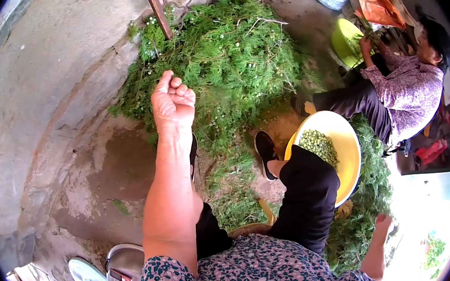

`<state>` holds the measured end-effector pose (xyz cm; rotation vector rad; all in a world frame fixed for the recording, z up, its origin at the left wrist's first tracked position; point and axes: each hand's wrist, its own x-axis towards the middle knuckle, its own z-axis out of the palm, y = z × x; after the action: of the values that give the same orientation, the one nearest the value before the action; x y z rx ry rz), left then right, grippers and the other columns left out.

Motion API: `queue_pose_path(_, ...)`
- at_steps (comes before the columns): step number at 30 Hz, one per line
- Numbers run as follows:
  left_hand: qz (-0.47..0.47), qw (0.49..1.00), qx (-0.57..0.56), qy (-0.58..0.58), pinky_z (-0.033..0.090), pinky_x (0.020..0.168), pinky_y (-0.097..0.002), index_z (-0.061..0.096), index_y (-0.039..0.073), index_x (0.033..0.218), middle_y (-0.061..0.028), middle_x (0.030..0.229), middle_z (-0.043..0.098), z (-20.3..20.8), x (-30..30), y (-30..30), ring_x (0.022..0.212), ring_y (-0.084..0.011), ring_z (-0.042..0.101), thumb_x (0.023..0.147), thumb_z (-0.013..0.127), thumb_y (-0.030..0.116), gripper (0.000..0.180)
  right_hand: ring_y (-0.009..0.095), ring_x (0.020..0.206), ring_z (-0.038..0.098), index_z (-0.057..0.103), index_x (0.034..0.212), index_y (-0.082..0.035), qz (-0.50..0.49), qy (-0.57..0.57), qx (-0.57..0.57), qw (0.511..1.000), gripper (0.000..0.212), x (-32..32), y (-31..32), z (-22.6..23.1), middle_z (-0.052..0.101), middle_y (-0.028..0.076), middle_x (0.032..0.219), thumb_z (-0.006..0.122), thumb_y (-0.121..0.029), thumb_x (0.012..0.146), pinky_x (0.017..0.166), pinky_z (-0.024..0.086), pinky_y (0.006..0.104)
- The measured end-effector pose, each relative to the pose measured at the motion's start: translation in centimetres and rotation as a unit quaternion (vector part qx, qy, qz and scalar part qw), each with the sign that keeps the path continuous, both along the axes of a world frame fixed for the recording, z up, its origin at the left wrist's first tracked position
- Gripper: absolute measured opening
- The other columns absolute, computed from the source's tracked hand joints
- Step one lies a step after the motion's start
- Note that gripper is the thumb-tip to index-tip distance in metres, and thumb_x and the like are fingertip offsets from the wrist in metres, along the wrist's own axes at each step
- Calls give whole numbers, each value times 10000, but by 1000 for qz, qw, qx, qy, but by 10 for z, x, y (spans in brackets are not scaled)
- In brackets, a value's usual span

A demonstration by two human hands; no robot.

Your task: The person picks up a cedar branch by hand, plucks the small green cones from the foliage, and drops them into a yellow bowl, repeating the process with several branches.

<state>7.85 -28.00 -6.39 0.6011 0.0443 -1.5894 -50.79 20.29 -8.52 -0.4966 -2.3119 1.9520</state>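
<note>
My left hand (174, 101) is raised in front of the pile of green conifer branches (231, 46), its fingers curled in and nothing visible in them. Low on the right is my right hand (385, 223), small and held out over more cut branches (355, 231); its fingers are too unclear to read. A yellow basin (350, 146) rests against my right leg, tilted toward me, with many small round green cones (318, 146) gathered in it.
A person (409, 88) in a patterned top sits at right, hands over a lime-green basin (345, 43). Orange bags (378, 3) lie behind. A wall (50, 93) curves along the left. A white fan (90, 279) and a metal bowl (125, 260) holding a red phone (121, 277) stand lower left.
</note>
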Motion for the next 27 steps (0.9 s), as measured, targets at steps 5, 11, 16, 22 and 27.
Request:
queue_pose_path(5, -31, 999, 31, -18, 346, 454, -223, 517, 109, 822, 41, 578, 480, -7, -15, 5, 444, -73, 406, 834, 573, 125, 60, 140, 607, 535, 545, 774, -73, 323, -111, -28, 939, 97, 73, -181, -9, 548, 47, 700, 559, -140, 843, 520, 472, 249)
queue_pose_path(11, -122, 989, 27, -85, 360, 433, -187, 559, 107, 760, 34, 591, 537, -2, -46, 25, 457, -52, 453, 787, 650, 147, 104, 169, 711, 598, 557, 1048, -18, 659, -166, 30, 732, 238, 217, -385, 6, 590, 70, 838, 560, -153, 852, 585, 486, 266)
queue_pose_path(16, -174, 980, 45, -82, 361, 423, -177, 578, 84, 822, 25, 608, 530, 3, -51, 32, 487, -49, 470, 804, 627, 133, 72, 147, 621, 601, 584, 1018, 8, 760, -184, 144, 607, 241, 317, -466, -43, 609, 69, 795, 561, -139, 829, 521, 491, 252)
queue_pose_path(22, -204, 977, 15, -68, 326, 376, -195, 557, 48, 845, 10, 581, 512, 7, -68, 27, 407, -61, 422, 824, 575, 138, 94, 141, 644, 582, 570, 1007, -16, 784, -222, 118, 568, 222, 376, -509, -127, 605, 64, 845, 541, -160, 839, 532, 465, 265)
queue_pose_path(27, -197, 978, 39, -58, 324, 417, -191, 556, 52, 843, 11, 598, 507, 9, -46, 28, 429, -66, 423, 843, 570, 165, 113, 176, 849, 573, 460, 1244, -56, 798, -214, 65, 560, 448, 443, -549, -168, 542, 144, 1119, 562, -206, 834, 621, 486, 309)
